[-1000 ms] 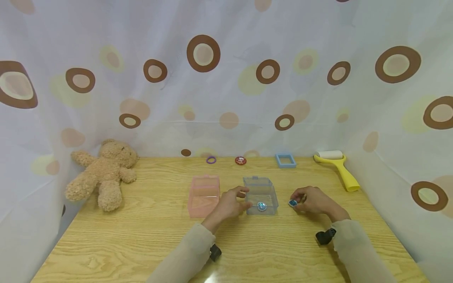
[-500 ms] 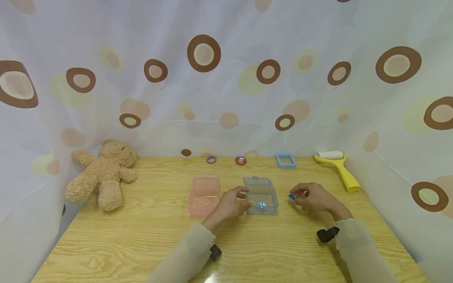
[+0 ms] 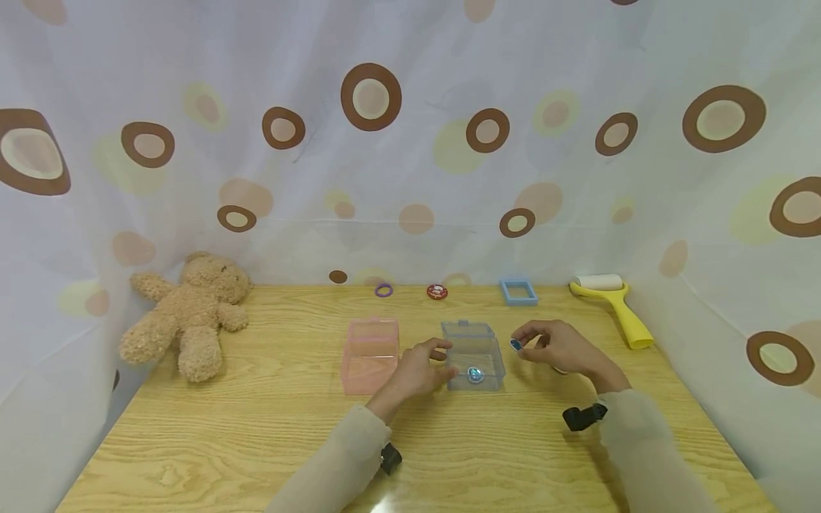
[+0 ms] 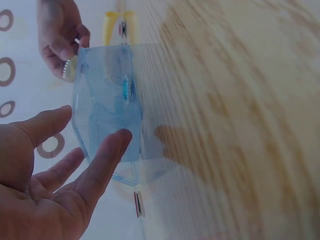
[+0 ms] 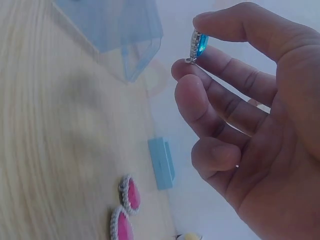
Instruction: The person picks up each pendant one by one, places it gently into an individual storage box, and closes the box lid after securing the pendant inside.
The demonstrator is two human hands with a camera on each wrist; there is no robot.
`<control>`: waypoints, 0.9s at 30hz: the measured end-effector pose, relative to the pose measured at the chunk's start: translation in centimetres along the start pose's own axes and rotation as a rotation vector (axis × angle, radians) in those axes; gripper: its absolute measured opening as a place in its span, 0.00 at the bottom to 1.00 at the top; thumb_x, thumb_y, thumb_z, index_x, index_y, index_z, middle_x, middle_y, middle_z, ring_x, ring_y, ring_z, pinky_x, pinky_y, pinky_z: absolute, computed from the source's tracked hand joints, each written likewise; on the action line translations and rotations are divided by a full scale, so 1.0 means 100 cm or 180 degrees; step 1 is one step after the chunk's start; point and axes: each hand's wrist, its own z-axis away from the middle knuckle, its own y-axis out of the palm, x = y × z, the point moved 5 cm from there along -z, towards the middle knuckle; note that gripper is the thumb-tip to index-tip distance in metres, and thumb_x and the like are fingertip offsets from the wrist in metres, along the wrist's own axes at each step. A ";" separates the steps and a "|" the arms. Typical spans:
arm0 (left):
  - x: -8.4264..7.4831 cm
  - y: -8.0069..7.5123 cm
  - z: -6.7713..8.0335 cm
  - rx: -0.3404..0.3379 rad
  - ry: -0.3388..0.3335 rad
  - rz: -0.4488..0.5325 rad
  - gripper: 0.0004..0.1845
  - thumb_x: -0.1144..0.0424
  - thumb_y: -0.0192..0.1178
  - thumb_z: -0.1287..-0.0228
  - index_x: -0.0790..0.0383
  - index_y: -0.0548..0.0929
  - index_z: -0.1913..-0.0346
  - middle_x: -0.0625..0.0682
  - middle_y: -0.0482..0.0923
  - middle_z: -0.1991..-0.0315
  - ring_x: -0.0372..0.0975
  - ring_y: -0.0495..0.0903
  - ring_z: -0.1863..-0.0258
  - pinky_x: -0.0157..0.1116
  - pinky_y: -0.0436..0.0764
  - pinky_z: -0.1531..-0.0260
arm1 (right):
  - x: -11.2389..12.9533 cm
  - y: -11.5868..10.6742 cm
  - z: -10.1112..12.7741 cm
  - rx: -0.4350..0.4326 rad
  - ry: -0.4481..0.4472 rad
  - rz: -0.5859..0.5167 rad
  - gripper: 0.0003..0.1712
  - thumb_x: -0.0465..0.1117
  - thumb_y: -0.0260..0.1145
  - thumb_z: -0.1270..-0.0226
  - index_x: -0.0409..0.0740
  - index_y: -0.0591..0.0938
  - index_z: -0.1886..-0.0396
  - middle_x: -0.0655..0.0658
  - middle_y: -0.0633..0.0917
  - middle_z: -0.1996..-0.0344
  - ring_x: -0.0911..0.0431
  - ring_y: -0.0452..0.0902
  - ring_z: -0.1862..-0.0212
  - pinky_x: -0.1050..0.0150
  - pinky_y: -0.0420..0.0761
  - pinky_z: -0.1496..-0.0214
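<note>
Between thumb and fingertip my right hand (image 3: pixel 561 347) pinches a blue gem pendant (image 3: pixel 516 345) with a silver beaded rim, best seen in the right wrist view (image 5: pixel 200 45). It is off the table, just right of the clear blue box (image 3: pixel 484 349), whose lid stands back. A second blue gem pendant (image 3: pixel 475 375) lies inside that box, near its front. My left hand (image 3: pixel 417 369) stays at the box's left side, fingers spread and loosely bent; the fingertips (image 4: pixel 122 137) appear to touch it. Two pink gem pendants (image 5: pixel 131 194) lie on the table, mostly hidden behind my right hand in the head view.
A clear pink box (image 3: pixel 370 363) stands left of the blue one, lid back. Along the rear lie a purple ring (image 3: pixel 383 284), a red round piece (image 3: pixel 437 286), a light blue square frame (image 3: pixel 505 293) and a yellow lint roller (image 3: pixel 631 324). A teddy bear (image 3: pixel 192 313) sits at left.
My right hand has lifted the blue gem pendant off the table and carried it up and leftward, closer to the blue box. The left hand has stayed where it was.
</note>
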 end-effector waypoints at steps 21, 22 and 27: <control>0.000 0.000 -0.002 -0.0071 0.0038 -0.0100 0.25 0.56 0.67 0.34 0.55 0.77 0.35 0.60 0.84 0.44 0.56 0.80 0.41 0.52 0.80 0.43 | 0.032 0.033 -0.039 0.0245 -0.0386 0.0051 0.12 0.46 0.71 0.35 0.55 0.85 0.52 0.52 0.87 0.59 0.57 0.79 0.58 0.61 0.78 0.56; 0.000 0.000 -0.002 -0.0072 0.0038 -0.0102 0.25 0.56 0.67 0.34 0.55 0.77 0.35 0.59 0.84 0.44 0.56 0.80 0.41 0.52 0.80 0.43 | 0.032 0.035 -0.040 0.0257 -0.0404 0.0073 0.12 0.46 0.71 0.36 0.55 0.85 0.53 0.53 0.87 0.59 0.57 0.80 0.56 0.59 0.78 0.53; 0.000 0.000 -0.002 -0.0090 0.0026 -0.0102 0.25 0.56 0.67 0.34 0.54 0.77 0.35 0.59 0.84 0.45 0.55 0.80 0.40 0.51 0.80 0.43 | 0.034 0.042 -0.041 0.0348 -0.0438 0.0153 0.11 0.46 0.71 0.36 0.57 0.86 0.54 0.56 0.88 0.59 0.54 0.81 0.53 0.53 0.78 0.50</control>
